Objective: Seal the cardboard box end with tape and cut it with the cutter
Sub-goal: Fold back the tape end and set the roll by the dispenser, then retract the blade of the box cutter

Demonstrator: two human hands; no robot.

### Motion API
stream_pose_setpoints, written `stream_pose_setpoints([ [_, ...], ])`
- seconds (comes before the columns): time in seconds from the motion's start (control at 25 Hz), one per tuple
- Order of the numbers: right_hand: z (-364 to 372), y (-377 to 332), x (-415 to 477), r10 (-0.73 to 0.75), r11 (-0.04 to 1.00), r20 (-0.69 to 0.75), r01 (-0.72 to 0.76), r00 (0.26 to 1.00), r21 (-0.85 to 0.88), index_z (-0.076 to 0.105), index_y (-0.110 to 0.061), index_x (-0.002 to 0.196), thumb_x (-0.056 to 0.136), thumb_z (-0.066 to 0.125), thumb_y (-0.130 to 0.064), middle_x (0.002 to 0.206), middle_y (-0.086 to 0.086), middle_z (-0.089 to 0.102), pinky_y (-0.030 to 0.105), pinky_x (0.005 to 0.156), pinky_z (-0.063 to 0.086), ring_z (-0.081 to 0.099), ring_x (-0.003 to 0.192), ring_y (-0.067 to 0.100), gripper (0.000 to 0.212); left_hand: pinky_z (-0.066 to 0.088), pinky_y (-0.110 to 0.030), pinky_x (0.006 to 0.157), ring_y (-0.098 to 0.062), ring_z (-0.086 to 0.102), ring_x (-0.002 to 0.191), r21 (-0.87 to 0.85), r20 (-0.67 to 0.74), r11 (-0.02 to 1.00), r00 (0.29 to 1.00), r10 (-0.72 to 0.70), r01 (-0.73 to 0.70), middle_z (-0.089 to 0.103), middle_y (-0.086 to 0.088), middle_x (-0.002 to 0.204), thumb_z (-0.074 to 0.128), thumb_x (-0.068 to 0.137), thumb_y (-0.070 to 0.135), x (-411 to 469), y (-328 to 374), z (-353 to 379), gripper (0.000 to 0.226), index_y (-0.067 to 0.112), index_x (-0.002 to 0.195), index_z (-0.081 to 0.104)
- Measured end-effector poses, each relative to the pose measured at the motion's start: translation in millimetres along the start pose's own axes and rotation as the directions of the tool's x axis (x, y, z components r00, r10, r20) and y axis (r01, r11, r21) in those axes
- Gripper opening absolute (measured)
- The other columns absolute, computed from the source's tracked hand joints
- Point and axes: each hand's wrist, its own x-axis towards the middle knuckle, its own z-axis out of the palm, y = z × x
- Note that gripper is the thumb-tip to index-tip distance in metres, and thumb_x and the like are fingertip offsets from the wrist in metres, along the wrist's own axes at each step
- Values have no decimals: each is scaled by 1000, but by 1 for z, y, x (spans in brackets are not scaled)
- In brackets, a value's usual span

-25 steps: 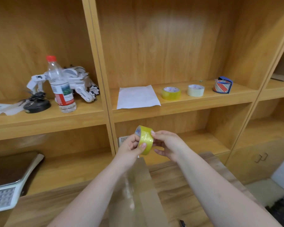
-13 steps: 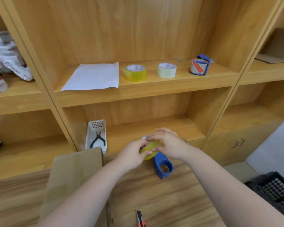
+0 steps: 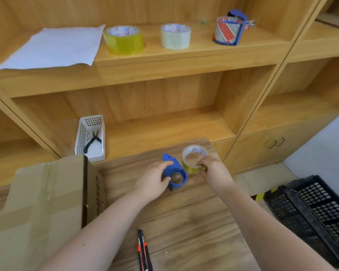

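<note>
- The box [image 3: 43,200] lies at the left of the desk [image 3: 184,222], well apart from both hands, its open end turned toward the middle. The end is judged not yet sealed; if tape is pulled across with nothing holding the box, it could slide or the flaps could spring apart.
- The tape roll [image 3: 194,160] is pinched at its near rim by the right hand [image 3: 215,173], close to the far right corner of the desk. A slack pinch could let the roll tip and run off the edge.
- The blue dispenser [image 3: 174,173] is gripped by the left hand [image 3: 155,178], thumb on its top and fingers around the ring, just beside the roll. If the roll is to be seated on it, a skewed fit could jam the roll or crease the tape.
- The cutter [image 3: 143,249] lies at the near edge of the desk, between the forearms. Whether the blade is out cannot be told; it could be knocked off by an arm.
- The loose tape end is not visible; it might be hard to find.
</note>
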Motion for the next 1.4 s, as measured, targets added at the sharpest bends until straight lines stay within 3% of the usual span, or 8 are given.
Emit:
stream_pose_setpoints([
  [0.24, 56, 45, 20, 289, 957, 80, -286, 954, -50, 64, -16, 117, 85, 58, -10, 115, 12, 65, 34, 81, 51, 61, 102, 31, 33, 39, -21, 98, -13, 55, 118, -188, 98, 926, 944, -315, 329, 60, 3, 127, 62, 86, 11, -25, -58, 38, 45, 25, 128, 53],
  [0.4, 88, 61, 31, 371, 920, 136, -344, 918, -186, 65, -19, 115, 85, 52, -5, 105, 13, 68, 30, 69, 48, 64, 93, 32, 36, 43, -23, 92, -14, 57, 98, -256, 91, 856, 893, -442, 450, 62, -3, 112, 64, 82, 3, -42, -81, 56, 42, 18, 121, 58],
  [0.56, 104, 64, 33, 424, 892, 104, -395, 900, -218, 65, -17, 114, 86, 50, -3, 101, 13, 69, 30, 66, 45, 64, 91, 33, 35, 42, -23, 86, -17, 58, 99, -322, 102, 782, 841, -532, 533, 59, 0, 108, 64, 82, 3, -55, -93, 66, 39, 19, 118, 59],
  [0.8, 110, 34, -19, 303, 943, -84, -287, 949, 169, 57, -17, 119, 80, 60, -2, 121, 7, 55, 32, 82, 49, 56, 102, 19, 41, 48, -26, 81, -21, 60, 102, -357, 126, 656, 731, -671, 664, 57, -1, 115, 54, 80, -7, -97, -97, 74, 45, 18, 118, 59],
  [0.88, 122, 6, -55, 314, 883, 65, -316, 947, 346, 59, -13, 112, 79, 59, 4, 101, 3, 57, 13, 69, 44, 57, 75, -1, 38, 51, -31, 86, -24, 61, 101, -384, 144, 610, 698, -702, 693, 57, -2, 110, 53, 81, -7, -108, -96, 76, 43, 16, 117, 59],
  [0.96, 145, -19, -89, 279, 871, 246, -353, 928, 342, 61, -19, 103, 77, 60, 0, 81, -3, 60, 14, 60, 40, 55, 62, 2, 32, 50, -32, 85, -24, 60, 94, -392, 179, 585, 682, -709, 710, 60, -5, 107, 56, 83, -3, -117, -98, 77, 38, 14, 117, 58],
  [1.16, 188, -63, -144, 304, 854, 418, -439, 856, 277, 61, -20, 96, 75, 60, -14, 85, 1, 69, 26, 71, 47, 66, 85, 23, 22, 58, -45, 70, -21, 58, 73, -433, 328, 468, 618, -715, 771, 61, -7, 102, 55, 83, 0, -138, -102, 83, 40, 18, 118, 53],
  [1.4, 218, -91, -195, 485, 800, 432, -585, 760, 132, 53, -16, 93, 71, 70, -37, 86, 1, 64, 30, 58, 42, 63, 78, 22, 35, 58, -40, 73, -32, 64, 97, -399, 447, 425, 577, -684, 813, 62, -8, 98, 45, 81, 6, -163, -104, 92, 52, 25, 129, 44],
])
